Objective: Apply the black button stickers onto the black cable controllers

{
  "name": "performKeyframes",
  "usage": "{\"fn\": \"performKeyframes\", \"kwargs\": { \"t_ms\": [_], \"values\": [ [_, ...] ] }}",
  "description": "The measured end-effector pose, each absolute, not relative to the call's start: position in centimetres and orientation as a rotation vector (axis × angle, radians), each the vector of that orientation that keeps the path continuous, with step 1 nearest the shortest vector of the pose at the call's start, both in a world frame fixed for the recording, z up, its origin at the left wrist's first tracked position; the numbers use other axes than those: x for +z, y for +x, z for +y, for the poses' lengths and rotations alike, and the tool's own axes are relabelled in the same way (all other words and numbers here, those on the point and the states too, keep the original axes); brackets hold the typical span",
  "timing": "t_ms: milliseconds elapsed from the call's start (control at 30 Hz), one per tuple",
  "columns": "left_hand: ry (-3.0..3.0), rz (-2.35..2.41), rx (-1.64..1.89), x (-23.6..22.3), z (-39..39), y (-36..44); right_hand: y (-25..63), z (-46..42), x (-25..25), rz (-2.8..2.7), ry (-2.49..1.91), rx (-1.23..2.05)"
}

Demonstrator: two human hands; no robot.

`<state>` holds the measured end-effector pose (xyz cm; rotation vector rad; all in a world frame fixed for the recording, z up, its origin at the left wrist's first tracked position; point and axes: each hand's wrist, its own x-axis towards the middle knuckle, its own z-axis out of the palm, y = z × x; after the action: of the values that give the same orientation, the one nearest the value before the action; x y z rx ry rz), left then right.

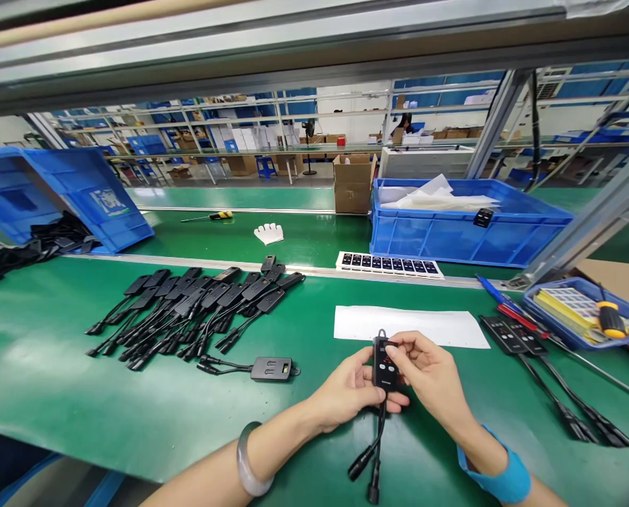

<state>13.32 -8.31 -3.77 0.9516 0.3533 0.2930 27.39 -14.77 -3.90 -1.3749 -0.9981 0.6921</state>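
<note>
Nearest the camera, a pale bracelet (pixel 244 461) is circling the left wrist and a blue wristband (pixel 504 480) is wrapping the right one. Beyond them, a black controller (pixel 385 384) is sitting raised over the green tabletop (pixel 160 419), just in front of a white paper strip (pixel 414 325). The left hand (pixel 340 396) is clamping its lower body, thumb near the cable end, fingers supporting it from beneath. The right hand (pixel 433 377) is closing on its upper right side, thumb bearing on the face. Its hard casing is looking light and stiff, probably smooth enough to be slipping under a loose pinch. Both long edges are offering the surest hold, clear of the buttons. The hanging cables (pixel 382 424) are bending more readily, their heavier-looking connectors (pixel 362 462) likely tugging downward; lifting by them would be straining the cable exit. The thin top loop (pixel 382 333) is seeming the more fragile part.
</note>
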Motion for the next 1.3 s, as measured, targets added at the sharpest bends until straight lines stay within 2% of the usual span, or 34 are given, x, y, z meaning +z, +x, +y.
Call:
{"fn": "performKeyframes", "kwargs": {
  "t_ms": [767,1000,1167,1300],
  "values": [
    [1.055,0.363,0.333,-4.1,-8.7,13.3,28.0,-14.4,-4.7,-0.982,-1.446,0.638],
    [0.941,0.396,0.313,-3.8,-8.1,13.4,28.7,-13.9,-5.6,-1.134,-1.478,0.829],
    [0.922,0.416,0.364,-3.8,-7.7,13.6,27.8,-14.0,-5.3,-1.355,-1.477,0.76],
    [0.895,0.439,0.408,-3.9,-7.7,13.7,27.6,-14.5,-5.1,-1.352,-1.335,0.998]
  ]
}}
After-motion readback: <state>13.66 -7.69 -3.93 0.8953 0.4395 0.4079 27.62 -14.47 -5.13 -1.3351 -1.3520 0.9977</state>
